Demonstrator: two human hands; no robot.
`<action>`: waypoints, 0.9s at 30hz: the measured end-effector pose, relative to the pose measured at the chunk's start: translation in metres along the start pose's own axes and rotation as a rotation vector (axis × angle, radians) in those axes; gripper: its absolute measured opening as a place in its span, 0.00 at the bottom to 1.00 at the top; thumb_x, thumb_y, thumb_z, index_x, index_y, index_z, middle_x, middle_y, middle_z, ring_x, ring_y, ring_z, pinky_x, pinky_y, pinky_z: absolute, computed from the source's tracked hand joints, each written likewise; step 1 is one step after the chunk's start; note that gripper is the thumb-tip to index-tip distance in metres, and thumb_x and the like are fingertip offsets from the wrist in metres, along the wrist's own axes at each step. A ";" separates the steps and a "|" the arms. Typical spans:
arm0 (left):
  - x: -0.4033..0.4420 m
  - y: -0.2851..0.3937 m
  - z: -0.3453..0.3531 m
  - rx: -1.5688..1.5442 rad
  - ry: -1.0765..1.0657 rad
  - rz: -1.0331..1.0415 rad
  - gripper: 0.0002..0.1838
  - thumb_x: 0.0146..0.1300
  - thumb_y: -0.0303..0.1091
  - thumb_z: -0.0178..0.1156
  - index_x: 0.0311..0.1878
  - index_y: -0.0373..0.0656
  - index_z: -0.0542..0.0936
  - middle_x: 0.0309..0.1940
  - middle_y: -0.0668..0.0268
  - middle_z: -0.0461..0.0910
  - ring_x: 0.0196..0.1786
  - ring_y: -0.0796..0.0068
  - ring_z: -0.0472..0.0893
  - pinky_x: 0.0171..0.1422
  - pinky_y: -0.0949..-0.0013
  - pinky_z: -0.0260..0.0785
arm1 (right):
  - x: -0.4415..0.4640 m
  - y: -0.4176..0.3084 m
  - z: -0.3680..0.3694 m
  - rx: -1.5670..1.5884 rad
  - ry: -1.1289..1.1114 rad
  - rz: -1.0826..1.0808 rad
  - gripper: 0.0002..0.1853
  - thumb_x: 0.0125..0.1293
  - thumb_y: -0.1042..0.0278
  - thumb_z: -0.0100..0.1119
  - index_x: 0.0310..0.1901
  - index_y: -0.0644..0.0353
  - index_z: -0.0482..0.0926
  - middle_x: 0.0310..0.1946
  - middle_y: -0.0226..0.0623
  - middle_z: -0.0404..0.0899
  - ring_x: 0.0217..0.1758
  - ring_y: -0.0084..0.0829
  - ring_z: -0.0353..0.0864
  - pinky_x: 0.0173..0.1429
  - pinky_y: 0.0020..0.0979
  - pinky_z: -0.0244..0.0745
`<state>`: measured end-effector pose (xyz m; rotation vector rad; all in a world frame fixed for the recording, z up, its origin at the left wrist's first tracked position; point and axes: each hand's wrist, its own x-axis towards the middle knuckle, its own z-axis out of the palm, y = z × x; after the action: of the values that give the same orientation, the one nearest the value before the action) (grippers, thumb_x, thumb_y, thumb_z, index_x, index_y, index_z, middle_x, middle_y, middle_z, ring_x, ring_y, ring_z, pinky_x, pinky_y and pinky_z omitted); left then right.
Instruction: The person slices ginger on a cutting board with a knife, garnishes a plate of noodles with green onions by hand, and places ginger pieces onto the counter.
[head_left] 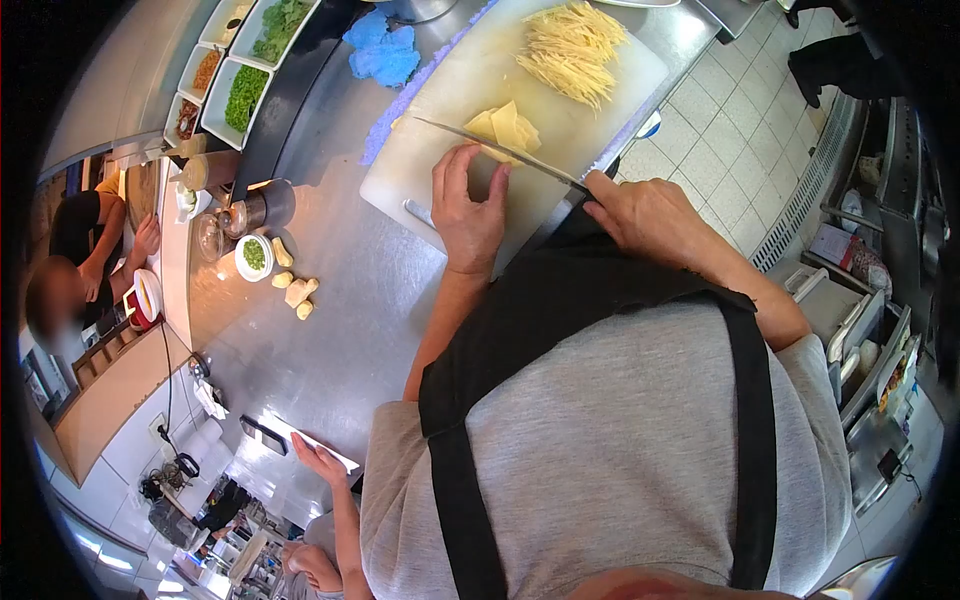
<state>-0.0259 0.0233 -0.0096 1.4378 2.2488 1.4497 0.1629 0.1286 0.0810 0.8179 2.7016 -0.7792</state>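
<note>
A knife lies across a small stack of thin pale yellow slices that look like ginger on a white cutting board. My right hand is closed around its handle, at the board's near edge. On the body side of the blade, my left hand has its fingers and thumb bent in at the edge of the stack; the blade partly hides what they grip. Farther up the board is a heap of fine yellow strips. A shiny metal piece shows beside my left wrist.
A blue cloth lies left of the board. Containers of chopped greens stand at upper left. A bowl of green bits and ginger pieces are on the steel counter. Another person's hand touches white paper; a person sits beyond the ledge.
</note>
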 end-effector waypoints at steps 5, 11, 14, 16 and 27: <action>0.000 0.001 -0.001 0.019 -0.002 0.005 0.22 0.51 0.27 0.73 0.50 0.38 0.78 0.49 0.55 0.79 0.53 0.56 0.78 0.58 0.61 0.71 | 0.002 0.000 0.000 0.008 -0.037 0.006 0.12 0.72 0.59 0.49 0.43 0.60 0.66 0.22 0.49 0.80 0.29 0.54 0.82 0.30 0.51 0.75; 0.001 0.002 -0.002 0.034 -0.007 0.017 0.22 0.51 0.27 0.72 0.50 0.37 0.78 0.49 0.55 0.79 0.53 0.55 0.78 0.57 0.61 0.71 | 0.008 -0.006 -0.004 0.044 -0.044 -0.005 0.12 0.72 0.60 0.50 0.43 0.62 0.68 0.23 0.50 0.80 0.29 0.54 0.82 0.31 0.51 0.75; 0.001 0.001 -0.001 0.024 -0.005 0.018 0.22 0.51 0.26 0.72 0.50 0.37 0.78 0.49 0.55 0.79 0.53 0.55 0.78 0.57 0.61 0.71 | 0.014 -0.007 -0.004 0.057 -0.039 -0.019 0.12 0.71 0.61 0.50 0.43 0.63 0.68 0.23 0.51 0.80 0.30 0.55 0.82 0.32 0.51 0.75; 0.002 0.004 -0.002 0.027 -0.004 0.026 0.22 0.51 0.26 0.72 0.50 0.37 0.78 0.49 0.55 0.79 0.53 0.55 0.78 0.57 0.61 0.71 | 0.018 -0.007 -0.002 0.074 -0.042 -0.034 0.12 0.71 0.62 0.50 0.43 0.63 0.68 0.23 0.52 0.80 0.30 0.55 0.82 0.32 0.51 0.76; 0.002 0.003 -0.001 0.027 0.003 0.036 0.22 0.51 0.26 0.71 0.50 0.37 0.77 0.48 0.55 0.78 0.53 0.55 0.78 0.57 0.60 0.71 | 0.034 -0.008 0.025 0.042 0.092 -0.073 0.12 0.70 0.61 0.52 0.41 0.62 0.67 0.20 0.49 0.79 0.27 0.53 0.81 0.30 0.50 0.75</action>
<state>-0.0260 0.0241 -0.0061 1.4922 2.2642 1.4383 0.1319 0.1247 0.0524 0.7864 2.8193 -0.8360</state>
